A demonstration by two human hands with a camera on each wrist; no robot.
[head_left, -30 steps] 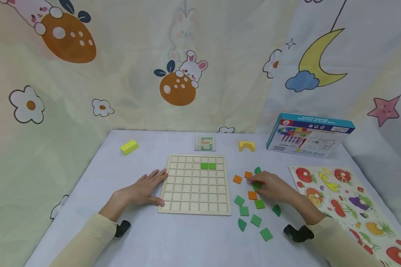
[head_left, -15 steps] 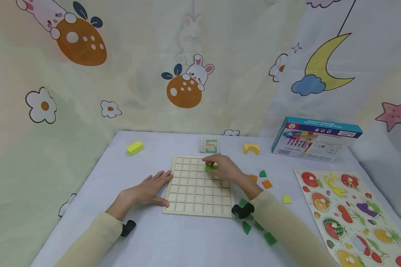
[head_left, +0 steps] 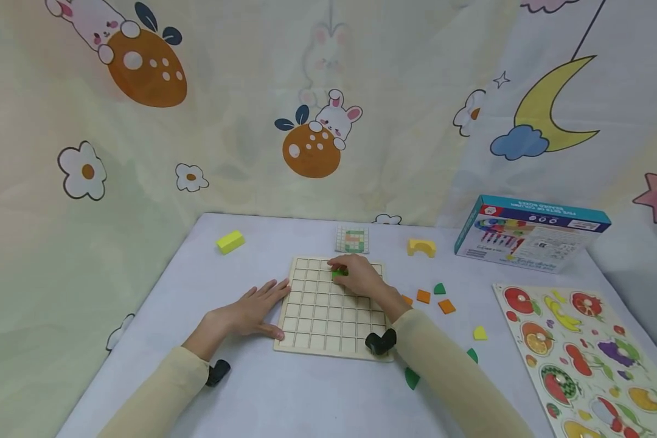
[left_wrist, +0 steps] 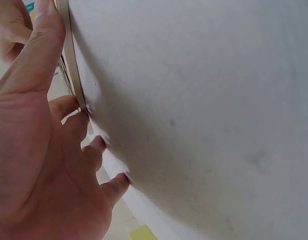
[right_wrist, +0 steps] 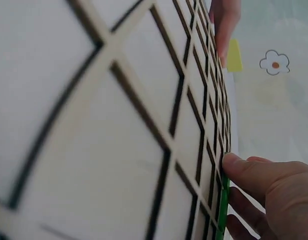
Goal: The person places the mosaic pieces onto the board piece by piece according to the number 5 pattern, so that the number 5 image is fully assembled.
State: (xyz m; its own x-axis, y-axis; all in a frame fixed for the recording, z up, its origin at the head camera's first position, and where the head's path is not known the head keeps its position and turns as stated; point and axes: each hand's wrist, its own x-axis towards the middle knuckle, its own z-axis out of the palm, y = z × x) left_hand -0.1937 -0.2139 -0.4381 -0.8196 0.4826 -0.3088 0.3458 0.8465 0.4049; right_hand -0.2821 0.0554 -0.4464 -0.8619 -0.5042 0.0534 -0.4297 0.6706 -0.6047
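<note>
Wooden and ruled into square cells, the board [head_left: 323,316] lies flat on the white worktop [head_left: 285,395]. With the board's middle as the clock's centre, the left hand [head_left: 254,313] sits at 9 o'clock, fingers spread and fairly straight, fingertips and thumb touching the board's edge, its grip closed round nothing. At 12 o'clock on the board, the right hand [head_left: 358,275] bends over a green tile [head_left: 339,274]; its thumb and fingers are drawn close together and touch green, though one cannot tell whether the grip pinches the tile or merely presses it. Beyond the board at 12 o'clock lies a small patterned card [head_left: 353,240]. A yellow block [head_left: 230,242] lies at 10 o'clock, a yellow arch [head_left: 421,247] at 2, and a printed box [head_left: 532,234] farther out at 2. Orange tiles [head_left: 424,296] lie near 3 o'clock, with a fruit-picture sheet [head_left: 586,328] well beyond them.
</note>
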